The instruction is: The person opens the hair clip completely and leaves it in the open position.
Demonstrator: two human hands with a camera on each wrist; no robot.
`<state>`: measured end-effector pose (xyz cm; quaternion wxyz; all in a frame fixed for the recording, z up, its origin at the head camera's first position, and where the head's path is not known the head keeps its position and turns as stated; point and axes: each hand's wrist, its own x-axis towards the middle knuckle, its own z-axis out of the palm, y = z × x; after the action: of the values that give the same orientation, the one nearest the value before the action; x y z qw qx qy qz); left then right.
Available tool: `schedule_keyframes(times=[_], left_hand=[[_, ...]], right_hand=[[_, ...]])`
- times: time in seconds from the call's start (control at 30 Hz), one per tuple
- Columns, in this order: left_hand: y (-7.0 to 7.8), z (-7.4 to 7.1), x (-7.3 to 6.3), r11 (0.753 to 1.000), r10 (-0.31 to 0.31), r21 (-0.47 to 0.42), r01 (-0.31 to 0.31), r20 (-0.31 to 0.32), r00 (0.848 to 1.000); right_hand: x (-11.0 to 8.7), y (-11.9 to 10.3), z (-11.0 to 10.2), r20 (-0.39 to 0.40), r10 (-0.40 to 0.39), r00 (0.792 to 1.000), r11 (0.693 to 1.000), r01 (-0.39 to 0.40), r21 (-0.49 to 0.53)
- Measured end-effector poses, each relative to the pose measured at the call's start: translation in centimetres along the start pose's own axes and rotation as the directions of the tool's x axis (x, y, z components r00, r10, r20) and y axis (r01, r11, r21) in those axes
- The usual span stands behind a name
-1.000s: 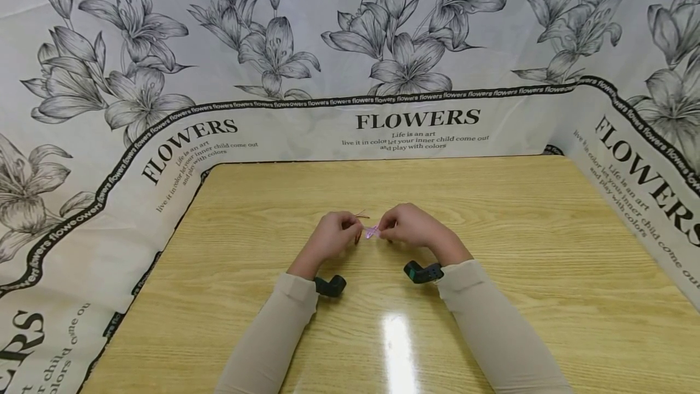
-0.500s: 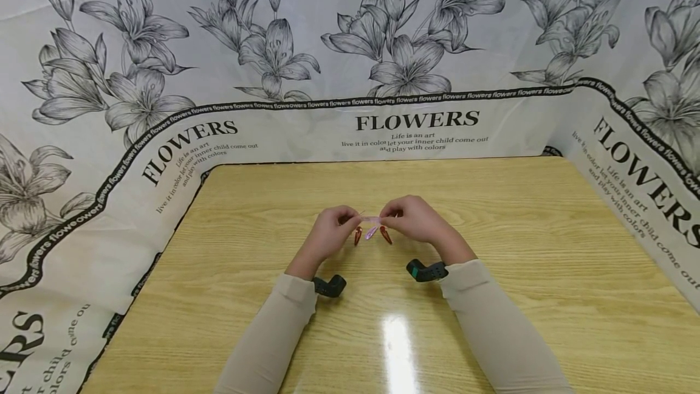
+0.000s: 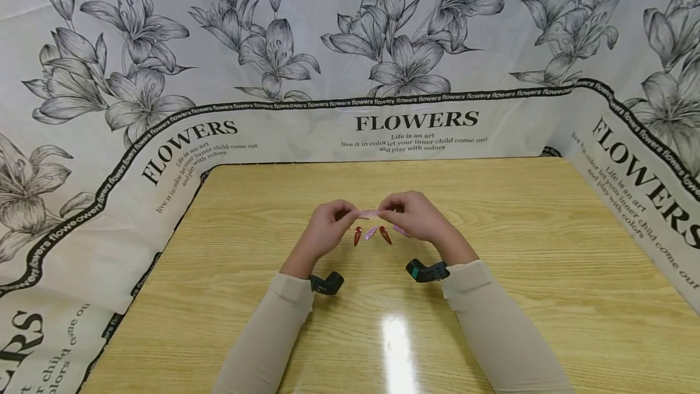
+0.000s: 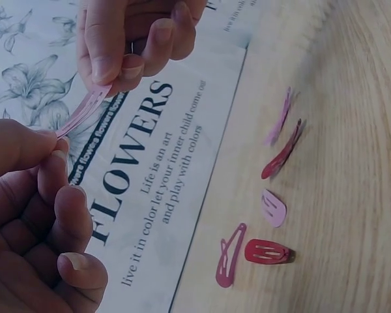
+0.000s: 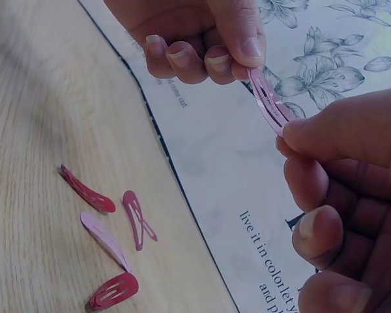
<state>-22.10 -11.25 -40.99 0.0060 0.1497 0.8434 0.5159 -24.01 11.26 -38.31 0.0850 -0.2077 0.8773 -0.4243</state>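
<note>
Both hands hold a pale pink snap hair clip (image 5: 270,104) between them, raised over the far part of the table. My left hand (image 3: 327,228) pinches one end with thumb and forefinger; my right hand (image 3: 414,217) pinches the other. Below lie more snap clips in a loose row: a red clip (image 3: 358,236), a pink clip (image 3: 371,233), another red clip (image 3: 385,235), and a second pink clip (image 3: 401,230) partly behind my right hand. In the left wrist view a dark pink clip (image 4: 230,255) lies with its tongue sprung apart from the frame.
The wooden table (image 3: 262,211) is bordered by a white cloth (image 3: 306,132) with printed flowers and lettering, at the back and sides. A black wrist camera (image 3: 328,283) sits on the left wrist, another black camera (image 3: 426,270) on the right. Glare shows near the front.
Both hands have shifted away from the body with the pink clip, uncovering the clips on the table that they hid before. The held clip now stretches straight between the fingertips.
</note>
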Motion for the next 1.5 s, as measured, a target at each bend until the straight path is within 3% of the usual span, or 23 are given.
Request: schedule_keyframes(times=[0.57, 1.5], left_hand=[[1.4, -1.0, -0.5, 0.996, 0.040, -0.074, -0.041, -0.016, 0.999], [2.0, -1.4, -0.7, 0.991, 0.078, -0.110, -0.080, -0.017, 0.997]], right_hand=[[-0.8, -1.3, -0.2, -0.101, -0.123, 0.987, 0.992, 0.121, -0.028], [-0.9, -1.4, -0.3, -0.082, -0.172, 0.982, 0.984, 0.175, 0.039]])
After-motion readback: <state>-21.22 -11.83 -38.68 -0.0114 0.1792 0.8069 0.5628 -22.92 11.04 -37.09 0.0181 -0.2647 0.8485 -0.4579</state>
